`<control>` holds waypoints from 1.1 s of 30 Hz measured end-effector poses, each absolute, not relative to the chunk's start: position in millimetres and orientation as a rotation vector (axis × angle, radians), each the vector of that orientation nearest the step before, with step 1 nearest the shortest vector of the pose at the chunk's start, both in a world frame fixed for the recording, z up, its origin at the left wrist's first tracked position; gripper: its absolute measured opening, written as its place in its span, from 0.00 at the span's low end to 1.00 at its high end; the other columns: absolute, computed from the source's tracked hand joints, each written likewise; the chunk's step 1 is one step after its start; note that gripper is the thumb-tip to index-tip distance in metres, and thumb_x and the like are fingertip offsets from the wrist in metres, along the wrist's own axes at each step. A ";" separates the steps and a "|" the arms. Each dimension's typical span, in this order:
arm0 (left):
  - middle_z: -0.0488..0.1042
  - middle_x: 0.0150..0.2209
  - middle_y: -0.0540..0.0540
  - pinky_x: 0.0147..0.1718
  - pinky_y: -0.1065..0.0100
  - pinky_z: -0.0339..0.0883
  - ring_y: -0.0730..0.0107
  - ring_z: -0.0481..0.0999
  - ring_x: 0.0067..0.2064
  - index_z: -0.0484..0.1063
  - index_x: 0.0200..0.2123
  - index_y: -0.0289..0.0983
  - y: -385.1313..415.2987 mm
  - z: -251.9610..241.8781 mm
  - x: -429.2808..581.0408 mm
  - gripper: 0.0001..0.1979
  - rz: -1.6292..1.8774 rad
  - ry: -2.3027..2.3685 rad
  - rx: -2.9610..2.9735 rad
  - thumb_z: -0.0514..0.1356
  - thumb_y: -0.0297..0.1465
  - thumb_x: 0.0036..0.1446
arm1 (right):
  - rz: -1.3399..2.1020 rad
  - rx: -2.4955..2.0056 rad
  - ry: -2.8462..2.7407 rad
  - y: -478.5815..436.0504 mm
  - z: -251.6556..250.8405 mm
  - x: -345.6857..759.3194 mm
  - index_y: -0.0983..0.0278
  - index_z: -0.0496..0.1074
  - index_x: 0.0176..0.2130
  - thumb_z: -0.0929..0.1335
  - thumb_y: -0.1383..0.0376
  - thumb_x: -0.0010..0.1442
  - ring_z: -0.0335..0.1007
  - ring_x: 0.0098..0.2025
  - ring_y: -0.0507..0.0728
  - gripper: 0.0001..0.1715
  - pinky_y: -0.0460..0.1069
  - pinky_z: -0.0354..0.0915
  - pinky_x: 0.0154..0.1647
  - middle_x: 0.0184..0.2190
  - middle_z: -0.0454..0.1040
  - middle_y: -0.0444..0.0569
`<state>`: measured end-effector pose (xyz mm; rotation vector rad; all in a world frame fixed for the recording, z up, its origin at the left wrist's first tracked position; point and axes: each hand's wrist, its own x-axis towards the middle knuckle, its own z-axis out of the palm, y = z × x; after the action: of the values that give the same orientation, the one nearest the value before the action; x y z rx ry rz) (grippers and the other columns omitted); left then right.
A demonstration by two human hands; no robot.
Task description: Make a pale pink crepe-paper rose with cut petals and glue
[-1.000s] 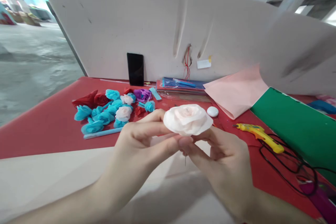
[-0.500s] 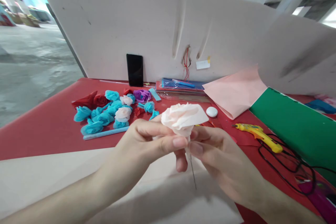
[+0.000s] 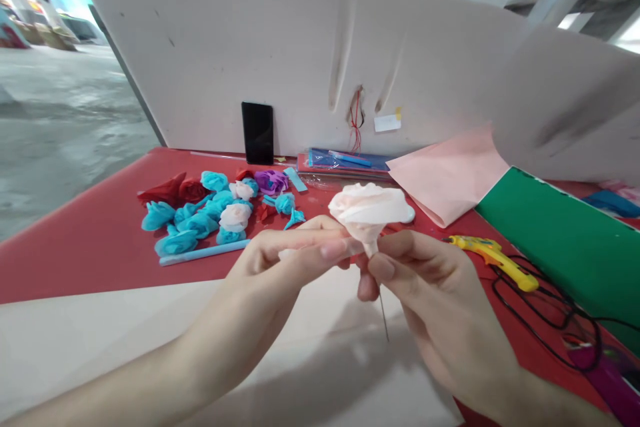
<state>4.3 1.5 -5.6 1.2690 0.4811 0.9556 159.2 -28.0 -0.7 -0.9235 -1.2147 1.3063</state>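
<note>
Pale-pink flower (image 3: 370, 208) upright, wire stem (image 3: 384, 315) slightly tilted, above white sheet (image 3: 100, 323). Right hand (image 3: 440, 290): thumb and fingers pinched on its base. Left hand (image 3: 273, 277): pinched closed on pale strip (image 3: 287, 253).

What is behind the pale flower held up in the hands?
Behind the pale flower, the curved edge of a white object peeks out at picture right, with red tabletop around. Whatever else the petals cover cannot be seen.

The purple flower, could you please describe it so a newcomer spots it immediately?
On the red table, find the black phone by the white panel. Just in front of it lies the purple flower, its colour unlike the neighbouring blue flowers and pale flowers.
</note>
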 end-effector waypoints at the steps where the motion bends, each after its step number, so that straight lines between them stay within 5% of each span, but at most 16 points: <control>1: 0.69 0.28 0.50 0.48 0.69 0.61 0.69 0.68 0.39 0.75 0.27 0.40 1.5 -5.1 4.2 0.16 0.960 0.487 1.273 0.50 0.31 0.62 | 1.272 -0.940 -1.230 -27.7 -1.0 159.6 0.58 0.75 0.27 0.71 0.63 0.55 0.70 0.30 0.46 0.05 0.39 0.65 0.32 0.21 0.74 0.37; 11: 0.72 0.30 0.53 0.43 0.71 0.64 0.69 0.70 0.40 0.77 0.27 0.46 -3.2 -12.5 2.9 0.11 1.069 0.640 1.357 0.57 0.33 0.58 | 1.062 -0.989 -1.271 -27.2 -6.1 155.0 0.55 0.77 0.30 0.71 0.63 0.54 0.69 0.28 0.45 0.02 0.39 0.64 0.35 0.23 0.75 0.35; 17: 0.75 0.33 0.56 0.41 0.72 0.65 0.70 0.71 0.40 0.78 0.27 0.49 -8.4 -15.0 6.1 0.10 1.180 0.707 1.439 0.58 0.34 0.58 | 0.912 -1.071 -1.303 -27.1 -5.4 153.6 0.60 0.74 0.25 0.72 0.66 0.51 0.68 0.25 0.46 0.05 0.39 0.65 0.27 0.21 0.74 0.37; 25: 0.73 0.30 0.56 0.34 0.74 0.65 0.73 0.70 0.33 0.77 0.36 0.54 -11.6 -13.9 7.4 0.11 1.250 0.796 1.679 0.55 0.33 0.60 | 0.929 -1.078 -1.288 -29.6 -7.6 149.7 0.61 0.72 0.23 0.72 0.66 0.50 0.68 0.24 0.47 0.07 0.39 0.65 0.26 0.21 0.75 0.38; 33: 0.75 0.31 0.56 0.34 0.73 0.67 0.71 0.72 0.34 0.74 0.23 0.45 -10.5 -12.5 7.8 0.12 1.253 0.821 1.665 0.57 0.32 0.57 | 0.939 -1.079 -1.255 -31.4 -7.9 146.8 0.62 0.72 0.21 0.73 0.67 0.47 0.65 0.21 0.48 0.07 0.40 0.62 0.20 0.19 0.73 0.40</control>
<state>7.8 -10.5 -12.5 1.6652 0.8214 1.2533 146.8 -31.4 -7.9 -1.0788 -1.2553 0.9392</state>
